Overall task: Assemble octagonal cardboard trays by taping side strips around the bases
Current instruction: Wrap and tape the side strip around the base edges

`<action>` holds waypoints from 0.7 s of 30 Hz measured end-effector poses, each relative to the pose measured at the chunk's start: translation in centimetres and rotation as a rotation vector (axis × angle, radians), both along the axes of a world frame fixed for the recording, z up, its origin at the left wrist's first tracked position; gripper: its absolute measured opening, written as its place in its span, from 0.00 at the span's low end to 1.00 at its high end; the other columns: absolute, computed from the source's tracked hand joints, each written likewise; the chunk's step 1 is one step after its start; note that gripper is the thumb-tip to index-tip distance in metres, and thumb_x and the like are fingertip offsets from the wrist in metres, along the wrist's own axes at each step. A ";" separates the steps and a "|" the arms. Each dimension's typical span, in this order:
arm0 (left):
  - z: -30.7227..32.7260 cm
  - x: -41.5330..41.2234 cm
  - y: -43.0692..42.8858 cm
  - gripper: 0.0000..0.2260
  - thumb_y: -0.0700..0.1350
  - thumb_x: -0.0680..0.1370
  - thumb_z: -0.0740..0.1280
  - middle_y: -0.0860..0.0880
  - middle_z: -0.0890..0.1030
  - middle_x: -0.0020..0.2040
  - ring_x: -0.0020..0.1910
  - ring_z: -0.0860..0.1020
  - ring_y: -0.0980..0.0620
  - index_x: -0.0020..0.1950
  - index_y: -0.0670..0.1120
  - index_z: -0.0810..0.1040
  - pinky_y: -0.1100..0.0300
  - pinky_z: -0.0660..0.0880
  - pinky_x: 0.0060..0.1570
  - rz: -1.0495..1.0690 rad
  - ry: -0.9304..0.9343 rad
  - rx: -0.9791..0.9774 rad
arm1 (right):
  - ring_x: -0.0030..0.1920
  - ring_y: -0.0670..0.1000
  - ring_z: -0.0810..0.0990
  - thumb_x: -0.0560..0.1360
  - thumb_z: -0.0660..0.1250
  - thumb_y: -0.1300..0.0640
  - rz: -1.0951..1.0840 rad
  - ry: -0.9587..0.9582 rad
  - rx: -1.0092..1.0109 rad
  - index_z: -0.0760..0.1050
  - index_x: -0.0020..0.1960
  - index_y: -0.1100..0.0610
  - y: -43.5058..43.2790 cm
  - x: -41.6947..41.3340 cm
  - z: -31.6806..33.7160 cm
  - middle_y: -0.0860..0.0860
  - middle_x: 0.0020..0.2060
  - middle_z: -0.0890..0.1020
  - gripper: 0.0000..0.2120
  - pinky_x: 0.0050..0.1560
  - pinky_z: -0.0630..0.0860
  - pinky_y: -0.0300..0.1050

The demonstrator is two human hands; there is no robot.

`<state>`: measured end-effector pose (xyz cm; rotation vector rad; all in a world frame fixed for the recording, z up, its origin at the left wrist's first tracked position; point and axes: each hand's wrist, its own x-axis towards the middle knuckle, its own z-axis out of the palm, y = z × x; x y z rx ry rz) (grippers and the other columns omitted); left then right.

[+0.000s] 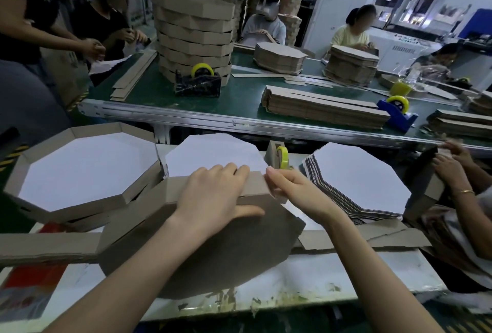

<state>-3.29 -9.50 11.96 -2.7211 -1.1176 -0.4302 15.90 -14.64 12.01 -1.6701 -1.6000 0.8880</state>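
**Brown strip pinned to an upturned octagon**

Fingers (226, 171) of the left hand (213, 194) curl over the top edge of the side strip (173, 190), with the thumb splayed flat on the brown base (213, 252) below it. The right hand (290, 187) meets the strip's right end at the corner, forefinger and thumb narrowed to a pinch there (whether tape sits between them cannot be told). The base shows its brown face to the camera and its near edge reaches close to the front of the white worktable (346, 274). The strip bends round the base's far and left edges, then trails off leftward.

Room is tight. A finished tray (66, 208) sits just to the left, and a stack of bases (359, 181) just to the right. A tape dispenser (279, 158) stands just behind the right fingertips. Open space is only the scuffed tabletop at front right. Beyond, a green conveyor (159, 87) carries more cardboard piles. A neighbour's hands (450, 170) work at the right edge.
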 end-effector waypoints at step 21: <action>-6.6 -10.0 0.8 0.38 0.77 0.66 0.60 0.63 0.69 0.59 0.55 0.71 0.58 0.70 0.57 0.66 0.60 0.72 0.48 0.091 -0.643 -0.404 | 0.41 0.43 0.82 0.77 0.70 0.53 0.211 -0.170 0.017 0.84 0.51 0.56 2.6 -1.9 3.2 0.49 0.43 0.86 0.09 0.44 0.78 0.37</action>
